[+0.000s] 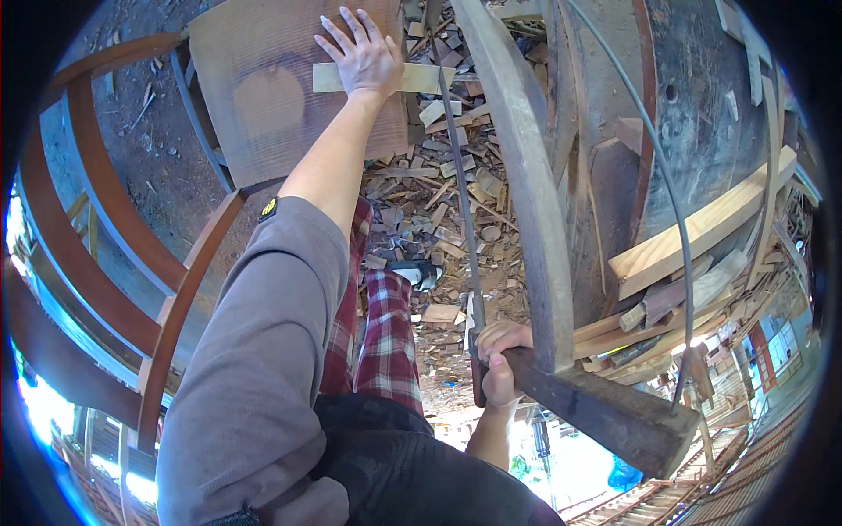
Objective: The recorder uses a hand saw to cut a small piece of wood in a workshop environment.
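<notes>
Okay, two hands, well apart. Left hand [367, 66] is flat with fingers spread, palm down on a pale wood strip [331, 79] lying across the wide brown board [276, 110], taken as landmark. Strip's right end sticks out past the board's right edge. Right hand [503, 361] is clamped round the near end of a frame saw [531, 167], to the right of the board and on the person's side of it. Saw blade [459, 158] runs along just beside the board's right edge and crosses the strip's projecting end; can't tell if the teeth bite. Saw's grey beam and taut wire [664, 167] lie farther right of the board. Wood scraps [443, 237] litter the ground right of the board, a pale squared timber [702, 223] well right of it. Curved red-brown wooden frames [110, 197] stand left of the board.
</notes>
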Motion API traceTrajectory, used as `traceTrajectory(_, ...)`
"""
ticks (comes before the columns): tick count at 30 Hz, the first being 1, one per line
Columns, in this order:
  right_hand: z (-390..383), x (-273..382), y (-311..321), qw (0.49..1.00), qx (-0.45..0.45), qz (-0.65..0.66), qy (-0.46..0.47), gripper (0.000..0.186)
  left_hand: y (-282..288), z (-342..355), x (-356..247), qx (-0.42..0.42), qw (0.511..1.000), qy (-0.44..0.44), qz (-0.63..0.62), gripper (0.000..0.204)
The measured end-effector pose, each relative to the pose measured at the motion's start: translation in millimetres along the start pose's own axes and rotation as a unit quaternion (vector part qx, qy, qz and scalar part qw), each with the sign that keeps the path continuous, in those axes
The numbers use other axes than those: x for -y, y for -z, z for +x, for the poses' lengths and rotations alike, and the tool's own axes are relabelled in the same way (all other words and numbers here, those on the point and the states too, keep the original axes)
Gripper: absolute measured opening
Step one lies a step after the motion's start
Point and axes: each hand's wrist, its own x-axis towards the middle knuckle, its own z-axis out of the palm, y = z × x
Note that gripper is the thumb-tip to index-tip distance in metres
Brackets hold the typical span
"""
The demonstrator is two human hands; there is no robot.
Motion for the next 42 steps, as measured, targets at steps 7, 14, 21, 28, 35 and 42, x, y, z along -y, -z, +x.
traceTrajectory(7, 46.7, 51.2, 17.7, 0.993, -0.008, 0.090, -0.076, 0.018, 8.8, 1.3, -5.9, 0.058, 0.995, 0.002, 0.079, 0.066)
traceTrajectory(14, 24.6, 30.7, 12.1, 0.998, 0.051, 0.023, -0.041, 0.021, 4.4, -0.2, -1.5, 0.028, 0.996, 0.015, 0.082, 0.065)
traceTrajectory(21, -10.0, -21.0, 13.8, 0.987, 0.034, 0.137, -0.081, 0.021, 2.4, 0.5, 3.9, -0.047, 0.997, 0.014, -0.057, 0.064)
traceTrajectory(28, -36.8, -98.7, 8.0, 0.987, -0.003, 0.160, 0.029, 0.020, 5.4, 6.4, -3.6, -0.001, 0.996, 0.048, 0.070, 0.069)
traceTrajectory(35, -57.8, -151.0, -3.6, 0.983, -0.037, 0.165, 0.072, 0.021, -8.1, -1.5, 0.0, -0.024, 0.999, 0.014, 0.029, 0.064)
traceTrajectory(42, -61.2, -192.1, 0.1, 0.983, -0.065, 0.142, 0.098, 0.021, -2.2, -0.4, -3.4, -0.007, 1.000, 0.006, 0.014, 0.065)
